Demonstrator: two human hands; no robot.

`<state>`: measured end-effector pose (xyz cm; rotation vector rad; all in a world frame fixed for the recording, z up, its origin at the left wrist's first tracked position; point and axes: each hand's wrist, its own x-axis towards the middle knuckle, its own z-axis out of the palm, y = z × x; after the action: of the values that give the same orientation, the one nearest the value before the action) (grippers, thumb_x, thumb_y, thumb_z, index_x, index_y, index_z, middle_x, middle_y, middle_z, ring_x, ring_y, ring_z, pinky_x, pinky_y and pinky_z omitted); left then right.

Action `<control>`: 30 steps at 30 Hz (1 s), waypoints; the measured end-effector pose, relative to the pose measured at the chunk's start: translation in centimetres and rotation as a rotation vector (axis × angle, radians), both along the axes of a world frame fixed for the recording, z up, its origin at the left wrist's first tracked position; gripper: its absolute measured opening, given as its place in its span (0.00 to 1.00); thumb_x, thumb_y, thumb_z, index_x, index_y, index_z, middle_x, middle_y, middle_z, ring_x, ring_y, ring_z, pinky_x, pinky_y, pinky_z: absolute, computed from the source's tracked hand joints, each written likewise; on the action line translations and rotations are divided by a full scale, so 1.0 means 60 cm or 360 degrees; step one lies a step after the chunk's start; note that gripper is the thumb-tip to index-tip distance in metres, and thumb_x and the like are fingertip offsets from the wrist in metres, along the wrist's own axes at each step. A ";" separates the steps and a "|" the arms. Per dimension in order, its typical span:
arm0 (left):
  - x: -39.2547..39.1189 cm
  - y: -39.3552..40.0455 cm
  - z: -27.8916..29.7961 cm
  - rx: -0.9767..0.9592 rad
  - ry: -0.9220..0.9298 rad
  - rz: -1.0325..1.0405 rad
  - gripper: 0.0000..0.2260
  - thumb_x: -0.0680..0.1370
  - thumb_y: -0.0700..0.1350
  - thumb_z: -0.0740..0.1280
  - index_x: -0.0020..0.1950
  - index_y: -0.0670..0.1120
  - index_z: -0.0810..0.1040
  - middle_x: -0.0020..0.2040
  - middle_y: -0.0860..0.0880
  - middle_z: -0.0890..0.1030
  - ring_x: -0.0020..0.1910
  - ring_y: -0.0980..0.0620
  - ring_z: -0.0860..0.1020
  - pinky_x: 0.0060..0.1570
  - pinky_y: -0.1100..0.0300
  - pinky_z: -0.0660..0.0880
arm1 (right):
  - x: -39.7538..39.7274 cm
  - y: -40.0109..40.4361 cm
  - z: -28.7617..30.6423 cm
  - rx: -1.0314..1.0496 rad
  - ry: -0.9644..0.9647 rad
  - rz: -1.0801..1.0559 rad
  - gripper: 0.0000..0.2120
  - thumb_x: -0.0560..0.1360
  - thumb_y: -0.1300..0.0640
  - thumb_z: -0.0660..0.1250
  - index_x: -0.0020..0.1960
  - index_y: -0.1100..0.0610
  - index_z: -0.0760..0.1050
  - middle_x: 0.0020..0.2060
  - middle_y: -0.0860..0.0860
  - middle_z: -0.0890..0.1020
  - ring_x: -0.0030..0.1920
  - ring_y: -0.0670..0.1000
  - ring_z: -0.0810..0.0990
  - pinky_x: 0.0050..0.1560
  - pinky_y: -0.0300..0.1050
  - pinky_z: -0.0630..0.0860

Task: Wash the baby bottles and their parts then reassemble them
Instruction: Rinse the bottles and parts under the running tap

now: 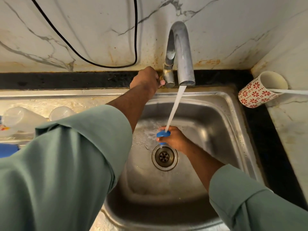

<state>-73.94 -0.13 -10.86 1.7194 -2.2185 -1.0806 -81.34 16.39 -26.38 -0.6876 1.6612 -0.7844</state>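
My right hand (175, 139) grips a blue bottle collar (162, 134) with its teat, held over the sink (225, 114) right above the drain (164, 157). Water runs from the steel tap (180, 52) straight onto the collar. My left hand (146, 79) reaches to the back of the sink and grips the tap handle (162, 81) at the tap's base. Two clear bottle bodies (21, 117) (61, 112) lie on the draining board at the left, partly hidden by my left sleeve.
A white mug with red flowers (260, 90) stands on the counter at the back right. A black cable (100, 62) hangs along the marble wall. Something blue (8, 150) shows at the left edge below the bottles.
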 end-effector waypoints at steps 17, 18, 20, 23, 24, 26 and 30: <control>0.002 0.006 0.001 0.0050 0.0021 0.0083 0.06 0.78 0.46 0.70 0.49 0.44 0.81 0.44 0.46 0.81 0.46 0.45 0.81 0.54 0.50 0.79 | 0.017 -0.024 -0.002 -0.0058 0.0597 0.0154 0.15 0.66 0.77 0.68 0.48 0.64 0.79 0.51 0.58 0.79 0.51 0.53 0.77 0.50 0.41 0.74; 0.002 0.007 0.000 0.0047 0.0033 0.0092 0.07 0.78 0.47 0.70 0.49 0.44 0.81 0.43 0.46 0.81 0.46 0.45 0.81 0.53 0.50 0.79 | 0.013 -0.023 -0.002 -0.0063 0.0601 0.0170 0.15 0.65 0.77 0.69 0.48 0.64 0.80 0.51 0.59 0.79 0.51 0.53 0.77 0.51 0.42 0.75; 0.003 0.009 -0.003 0.0031 0.0055 0.0119 0.09 0.78 0.49 0.70 0.51 0.44 0.82 0.45 0.46 0.82 0.47 0.45 0.81 0.54 0.50 0.79 | 0.009 -0.020 0.006 -0.0002 0.0397 0.0111 0.17 0.64 0.76 0.72 0.49 0.63 0.80 0.50 0.59 0.80 0.48 0.54 0.79 0.45 0.43 0.78; 0.003 0.011 -0.009 0.0021 0.0077 0.0135 0.10 0.79 0.50 0.69 0.54 0.45 0.81 0.50 0.46 0.82 0.49 0.45 0.81 0.56 0.50 0.78 | 0.022 -0.027 0.035 0.0268 -0.0273 -0.0319 0.11 0.72 0.57 0.75 0.51 0.57 0.77 0.45 0.59 0.81 0.36 0.55 0.82 0.33 0.46 0.82; 0.002 0.010 -0.010 0.0021 0.0077 0.0131 0.10 0.79 0.50 0.69 0.54 0.45 0.81 0.50 0.46 0.82 0.50 0.45 0.81 0.56 0.50 0.78 | 0.025 -0.033 0.044 0.0355 -0.0383 -0.0448 0.11 0.75 0.50 0.72 0.48 0.57 0.75 0.41 0.60 0.82 0.31 0.54 0.82 0.29 0.44 0.80; 0.002 0.007 -0.013 0.0030 0.0071 0.0122 0.10 0.79 0.50 0.69 0.55 0.45 0.81 0.50 0.45 0.82 0.50 0.45 0.81 0.56 0.51 0.77 | 0.030 -0.039 0.051 0.0503 -0.0532 -0.0649 0.19 0.77 0.40 0.65 0.45 0.58 0.75 0.29 0.58 0.81 0.23 0.50 0.77 0.22 0.36 0.71; 0.002 0.003 -0.012 0.0087 0.0097 0.0133 0.11 0.79 0.51 0.69 0.55 0.45 0.81 0.49 0.45 0.83 0.50 0.45 0.81 0.56 0.51 0.78 | 0.035 -0.043 0.043 0.0579 -0.0968 -0.0976 0.27 0.76 0.34 0.61 0.44 0.59 0.77 0.24 0.53 0.79 0.19 0.45 0.73 0.19 0.31 0.66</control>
<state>-73.81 0.06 -11.57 1.7592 -2.0806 -1.1681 -79.22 13.79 -23.81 0.3243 1.3807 -0.9588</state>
